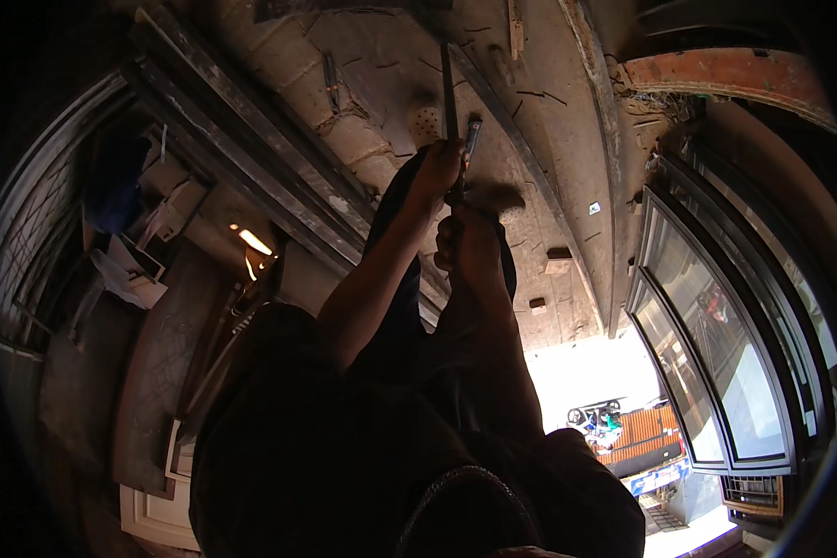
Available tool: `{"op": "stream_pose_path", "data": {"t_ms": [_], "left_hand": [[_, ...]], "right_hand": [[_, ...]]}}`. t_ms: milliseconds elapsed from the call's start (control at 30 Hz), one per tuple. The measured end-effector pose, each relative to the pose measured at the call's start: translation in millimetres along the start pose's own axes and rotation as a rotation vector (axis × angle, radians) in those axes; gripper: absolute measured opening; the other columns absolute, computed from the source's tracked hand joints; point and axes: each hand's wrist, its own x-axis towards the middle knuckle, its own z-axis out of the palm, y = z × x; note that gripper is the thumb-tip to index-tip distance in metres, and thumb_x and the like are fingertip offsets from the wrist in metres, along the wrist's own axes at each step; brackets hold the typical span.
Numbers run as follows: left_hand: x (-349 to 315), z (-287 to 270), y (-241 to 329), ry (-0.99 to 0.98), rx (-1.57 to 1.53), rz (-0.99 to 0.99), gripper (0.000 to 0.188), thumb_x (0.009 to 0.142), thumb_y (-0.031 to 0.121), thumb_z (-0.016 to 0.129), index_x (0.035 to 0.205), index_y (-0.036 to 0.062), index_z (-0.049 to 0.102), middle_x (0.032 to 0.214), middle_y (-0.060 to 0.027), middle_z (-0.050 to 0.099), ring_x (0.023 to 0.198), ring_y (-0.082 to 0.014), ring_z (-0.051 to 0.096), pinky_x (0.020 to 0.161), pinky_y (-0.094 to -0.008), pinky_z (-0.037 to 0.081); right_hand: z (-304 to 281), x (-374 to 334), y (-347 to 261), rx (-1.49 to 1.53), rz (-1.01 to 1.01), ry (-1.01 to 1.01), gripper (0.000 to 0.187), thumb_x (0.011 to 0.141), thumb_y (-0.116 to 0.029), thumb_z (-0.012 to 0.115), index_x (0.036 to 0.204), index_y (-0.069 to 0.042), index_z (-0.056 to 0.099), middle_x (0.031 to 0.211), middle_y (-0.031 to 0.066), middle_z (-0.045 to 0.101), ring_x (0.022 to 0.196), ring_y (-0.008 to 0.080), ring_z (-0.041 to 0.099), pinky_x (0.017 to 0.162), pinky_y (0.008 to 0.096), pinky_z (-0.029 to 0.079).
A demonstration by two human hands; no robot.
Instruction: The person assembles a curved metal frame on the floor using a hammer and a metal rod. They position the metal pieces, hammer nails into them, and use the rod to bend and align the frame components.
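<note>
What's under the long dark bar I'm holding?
Beside the bar, floor shows on the left and a long dark strip on the right. Whatever lies directly beneath is hidden by the bar, your left hand and right hand.

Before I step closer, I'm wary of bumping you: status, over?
Left hand closed around long dark slender bar; right hand closed at its near end. Dark narrow strip on floor ahead; contact with bar unclear.

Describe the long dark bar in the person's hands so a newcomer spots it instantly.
Start at the long dark beams slanting across the floor at upper left, then go right to the person's left hand. From that grip a slim, straight bar points toward the picture's top edge. Unlike the slanting floor strip to its right, it is held in hand.
</note>
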Motion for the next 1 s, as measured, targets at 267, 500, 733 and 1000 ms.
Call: {"op": "stream_pose_path", "data": {"t_ms": [267,500,733,1000], "left_hand": [[12,19,20,0.025,-0.018,-0.048,0.027,0.094,0.03,0.052,0.103,0.0044,0.047,0.065,-0.0047,0.052,0.047,-0.0124,0.049,0.037,-0.0297,0.036],[56,3,28,0.203,0.735,0.907,0.044,0.093,0.037,0.05,0.123,0.0041,0.054,0.098,-0.021,0.065,0.11,-0.0356,0.055,0.098,-0.0504,0.038],[79,34,91,-0.082,0.312,0.712,0.032,0.097,0.024,0.034,0.083,0.0002,0.049,0.075,-0.0215,0.056,0.071,-0.0347,0.053,0.071,-0.043,0.041],[97,56,145,0.12,0.482,0.869,0.018,0.095,0.017,0.041,0.091,0.0012,0.047,0.073,-0.0172,0.061,0.071,-0.0308,0.063,0.067,-0.0418,0.047]], "right_hand": [[6,-16,-39,0.118,0.025,0.011,0.019,0.096,-0.024,0.046,0.103,-0.008,0.053,0.071,-0.0007,0.045,0.055,0.0092,0.041,0.044,0.0227,0.032],[-4,-20,-74,0.288,-0.054,-0.232,0.023,0.097,-0.024,0.049,0.112,-0.007,0.054,0.102,0.0093,0.063,0.082,0.0152,0.062,0.056,0.0269,0.05],[19,-30,-145,-0.235,-0.366,-0.388,0.077,0.099,-0.061,0.018,0.126,0.002,0.052,0.099,0.0116,0.063,0.077,0.0161,0.064,0.058,0.028,0.056],[57,4,-219,-0.387,-1.192,-0.438,0.086,0.096,-0.06,0.007,0.093,0.002,0.067,0.1,0.0135,0.067,0.11,0.0259,0.056,0.1,0.0456,0.033]]}}
